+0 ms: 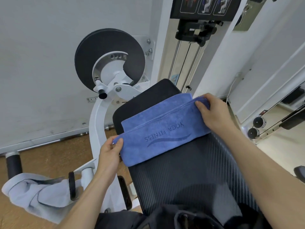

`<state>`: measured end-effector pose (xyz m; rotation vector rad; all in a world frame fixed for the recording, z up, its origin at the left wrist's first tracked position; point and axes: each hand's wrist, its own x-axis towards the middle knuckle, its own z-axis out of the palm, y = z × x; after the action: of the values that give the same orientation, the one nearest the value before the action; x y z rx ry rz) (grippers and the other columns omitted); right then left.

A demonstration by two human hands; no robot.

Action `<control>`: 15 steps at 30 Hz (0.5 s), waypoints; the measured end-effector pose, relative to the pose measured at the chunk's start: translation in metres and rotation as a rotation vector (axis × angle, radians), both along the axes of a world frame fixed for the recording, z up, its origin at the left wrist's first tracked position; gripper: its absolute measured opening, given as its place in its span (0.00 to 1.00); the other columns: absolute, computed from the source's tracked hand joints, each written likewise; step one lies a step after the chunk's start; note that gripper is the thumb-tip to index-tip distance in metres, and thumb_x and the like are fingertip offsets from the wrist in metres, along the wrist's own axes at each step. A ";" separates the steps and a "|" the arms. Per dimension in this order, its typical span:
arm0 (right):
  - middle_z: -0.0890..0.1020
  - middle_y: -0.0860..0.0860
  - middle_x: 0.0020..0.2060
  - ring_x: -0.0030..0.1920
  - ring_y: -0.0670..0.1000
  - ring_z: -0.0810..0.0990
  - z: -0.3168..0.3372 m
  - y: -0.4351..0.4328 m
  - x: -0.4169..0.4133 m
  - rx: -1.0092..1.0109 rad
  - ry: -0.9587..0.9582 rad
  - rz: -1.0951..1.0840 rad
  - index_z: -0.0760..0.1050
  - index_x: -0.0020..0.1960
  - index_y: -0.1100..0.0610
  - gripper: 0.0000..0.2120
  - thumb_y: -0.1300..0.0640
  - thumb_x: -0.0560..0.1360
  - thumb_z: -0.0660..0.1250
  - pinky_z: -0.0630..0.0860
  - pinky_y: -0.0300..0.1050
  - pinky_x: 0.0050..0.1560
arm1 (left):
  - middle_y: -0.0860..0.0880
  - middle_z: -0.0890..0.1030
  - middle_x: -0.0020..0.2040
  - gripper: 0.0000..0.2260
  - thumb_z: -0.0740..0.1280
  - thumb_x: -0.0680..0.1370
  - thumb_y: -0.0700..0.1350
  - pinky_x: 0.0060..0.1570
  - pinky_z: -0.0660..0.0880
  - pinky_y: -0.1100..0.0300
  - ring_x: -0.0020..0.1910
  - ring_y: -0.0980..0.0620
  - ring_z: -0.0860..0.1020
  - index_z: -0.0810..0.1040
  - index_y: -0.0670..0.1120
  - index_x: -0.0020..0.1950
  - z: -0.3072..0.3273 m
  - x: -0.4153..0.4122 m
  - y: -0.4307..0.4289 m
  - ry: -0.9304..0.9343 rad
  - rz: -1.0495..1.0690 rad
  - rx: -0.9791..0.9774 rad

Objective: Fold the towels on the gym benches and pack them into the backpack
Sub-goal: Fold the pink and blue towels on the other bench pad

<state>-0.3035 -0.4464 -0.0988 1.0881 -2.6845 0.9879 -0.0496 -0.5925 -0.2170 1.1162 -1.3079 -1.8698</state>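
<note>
A blue towel (158,129) printed "YOGA FITNESS" lies folded across the black padded gym bench (189,171). My left hand (110,154) pinches the towel's near left corner at the bench's edge. My right hand (212,113) grips the far right corner of the upper layer. The upper layer sits slightly short of the layer beneath. A dark backpack (173,219) shows at the bottom edge, on the near end of the bench. A light grey towel (34,194) hangs crumpled over a machine part at the lower left.
A white machine frame (97,129) with a black round disc (109,60) stands left of the bench. The weight stack column (189,55) rises behind it. Cable pulleys (257,128) sit to the right. Brown floor shows at left.
</note>
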 end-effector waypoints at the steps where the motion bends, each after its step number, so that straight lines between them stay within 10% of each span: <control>1: 0.80 0.52 0.41 0.43 0.53 0.74 -0.001 -0.009 -0.004 0.018 0.013 -0.009 0.77 0.51 0.59 0.08 0.56 0.79 0.63 0.65 0.43 0.42 | 0.52 0.83 0.50 0.06 0.62 0.82 0.45 0.44 0.79 0.58 0.47 0.54 0.83 0.78 0.49 0.54 0.000 -0.007 -0.005 -0.002 0.024 0.003; 15: 0.79 0.64 0.50 0.47 0.63 0.74 -0.021 -0.067 -0.043 0.364 0.103 -0.057 0.65 0.55 0.63 0.15 0.51 0.84 0.51 0.63 0.50 0.41 | 0.52 0.79 0.44 0.09 0.61 0.82 0.51 0.38 0.74 0.59 0.42 0.53 0.78 0.76 0.47 0.48 -0.038 -0.073 -0.069 -0.310 0.099 -0.079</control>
<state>-0.3468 -0.5135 -0.1195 1.0719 -2.8580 0.4283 -0.1228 -0.6620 -0.2545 1.4438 -1.4508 -1.6047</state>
